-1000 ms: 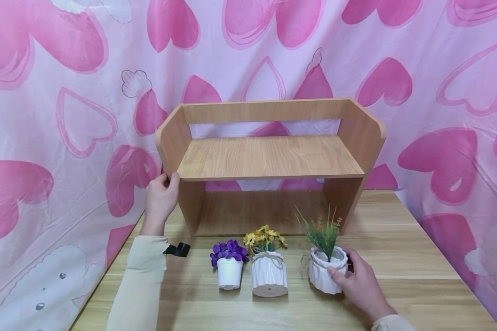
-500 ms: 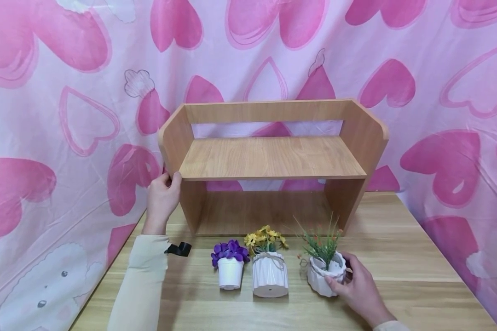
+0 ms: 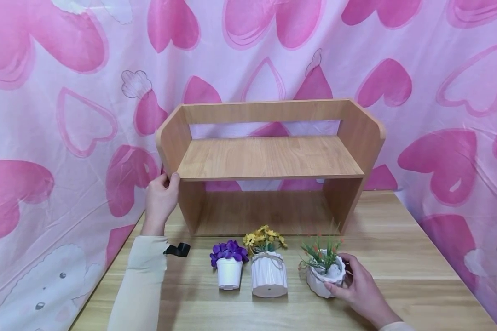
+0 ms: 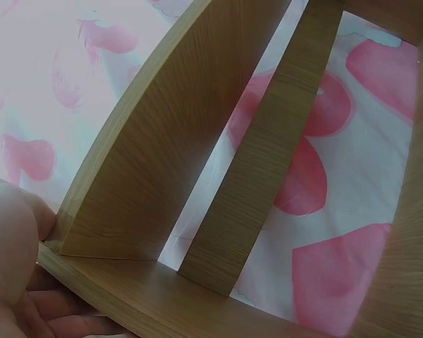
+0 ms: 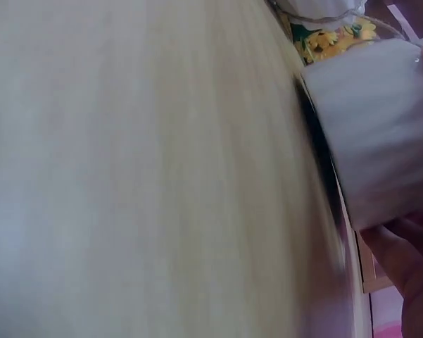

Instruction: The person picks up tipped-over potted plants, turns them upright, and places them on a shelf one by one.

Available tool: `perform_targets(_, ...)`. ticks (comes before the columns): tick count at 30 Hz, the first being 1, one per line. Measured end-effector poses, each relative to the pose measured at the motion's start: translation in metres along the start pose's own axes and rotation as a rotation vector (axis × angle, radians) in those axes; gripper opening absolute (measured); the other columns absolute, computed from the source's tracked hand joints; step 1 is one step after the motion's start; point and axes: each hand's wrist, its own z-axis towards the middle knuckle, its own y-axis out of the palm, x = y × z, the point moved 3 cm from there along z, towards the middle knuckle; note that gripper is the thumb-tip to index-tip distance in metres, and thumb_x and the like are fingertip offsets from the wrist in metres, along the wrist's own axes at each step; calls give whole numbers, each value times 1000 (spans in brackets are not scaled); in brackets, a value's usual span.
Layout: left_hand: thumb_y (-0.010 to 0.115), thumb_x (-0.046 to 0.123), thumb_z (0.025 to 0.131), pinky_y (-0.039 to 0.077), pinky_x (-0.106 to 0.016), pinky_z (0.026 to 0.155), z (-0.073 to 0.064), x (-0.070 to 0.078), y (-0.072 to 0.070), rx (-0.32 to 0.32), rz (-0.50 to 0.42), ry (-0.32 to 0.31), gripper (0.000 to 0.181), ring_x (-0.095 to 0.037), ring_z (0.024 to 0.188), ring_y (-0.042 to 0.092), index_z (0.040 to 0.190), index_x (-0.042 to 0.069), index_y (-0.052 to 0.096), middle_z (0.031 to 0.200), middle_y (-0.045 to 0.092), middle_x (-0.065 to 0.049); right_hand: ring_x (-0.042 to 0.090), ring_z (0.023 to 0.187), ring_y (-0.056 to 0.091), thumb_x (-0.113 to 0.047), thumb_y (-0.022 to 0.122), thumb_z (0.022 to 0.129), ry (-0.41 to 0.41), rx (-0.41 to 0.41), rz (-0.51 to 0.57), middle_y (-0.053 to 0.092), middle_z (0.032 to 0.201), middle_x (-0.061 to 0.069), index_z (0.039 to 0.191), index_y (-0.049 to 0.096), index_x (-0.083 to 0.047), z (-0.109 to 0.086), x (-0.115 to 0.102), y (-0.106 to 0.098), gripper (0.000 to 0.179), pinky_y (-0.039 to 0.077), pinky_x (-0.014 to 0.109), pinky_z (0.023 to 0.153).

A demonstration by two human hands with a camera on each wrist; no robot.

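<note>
In the head view, my left hand (image 3: 160, 200) grips the front edge of the wooden shelf's (image 3: 265, 158) left side panel. The left wrist view has its thumb on that panel's edge (image 4: 91, 190), fingers curled behind. My right hand (image 3: 362, 289) holds a white ribbed flowerpot (image 3: 320, 286) with green grass and small red flowers, thumb at the front rim and fingers round the far side. That pot is tilted; in the right wrist view its base (image 5: 324, 148) sits close over the tabletop with a dark gap showing.
A small white pot of purple flowers (image 3: 229, 273) and a white ribbed pot of yellow flowers (image 3: 269, 276) stand in front of the shelf. A black strap (image 3: 178, 249) sticks out beside the left sleeve. Pink heart-patterned cloth (image 3: 248, 55) hangs behind the table.
The grass pot in my right hand has shifted slightly left and tipped, so its plant sits lower in the view. My left hand stays on the shelf.
</note>
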Motion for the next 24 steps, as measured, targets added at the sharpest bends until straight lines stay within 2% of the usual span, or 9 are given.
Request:
perform_targets(4, 49, 46, 108, 54, -42, 82, -1, 0, -2, 15, 11, 7, 56, -36, 102, 69, 123, -1, 76, 118, 77, -25, -11, 112, 57, -8, 100, 70, -6, -55, 58, 69, 125, 22, 135, 54, 5, 0, 1, -1, 81, 52, 9, 94)
perform_targets(9, 48, 47, 109, 57, -54, 93, -1, -1, -1, 2, -2, -16, 59, -39, 111, 70, 132, 0, 74, 129, 75, -25, -11, 114, 57, -8, 99, 73, -4, -83, 90, 67, 128, 22, 138, 52, 4, -2, 3, -1, 80, 50, 7, 96)
perform_targets(13, 48, 47, 109, 57, -57, 97, -1, -2, -1, -1, -6, -20, 59, -40, 115, 70, 134, 0, 73, 132, 74, -26, -12, 116, 56, -10, 97, 77, -12, -97, 97, 66, 131, 23, 142, 48, 4, -4, 4, -1, 82, 48, 6, 97)
perform_targets(17, 48, 47, 109, 58, -57, 96, -2, -2, 0, -3, -2, -16, 59, -41, 115, 70, 134, 0, 73, 132, 74, -26, -11, 119, 54, -12, 98, 77, -39, -89, 56, 66, 133, 22, 147, 44, 2, -6, 3, -1, 90, 49, 8, 96)
perform_targets(21, 47, 47, 109, 58, -54, 90, -1, 0, 0, -1, 6, -8, 59, -39, 109, 70, 128, -1, 74, 127, 76, -26, -13, 123, 50, -16, 99, 76, -30, -85, 28, 66, 135, 21, 152, 41, 0, -5, 3, -1, 96, 41, 5, 99)
perform_targets(24, 48, 47, 109, 56, -50, 87, -1, 1, 0, 7, 17, 2, 58, -38, 106, 70, 125, -2, 75, 122, 77, -26, -14, 125, 48, -16, 99, 76, -10, -97, 54, 64, 137, 22, 153, 39, 0, -4, 2, -1, 98, 32, -1, 103)
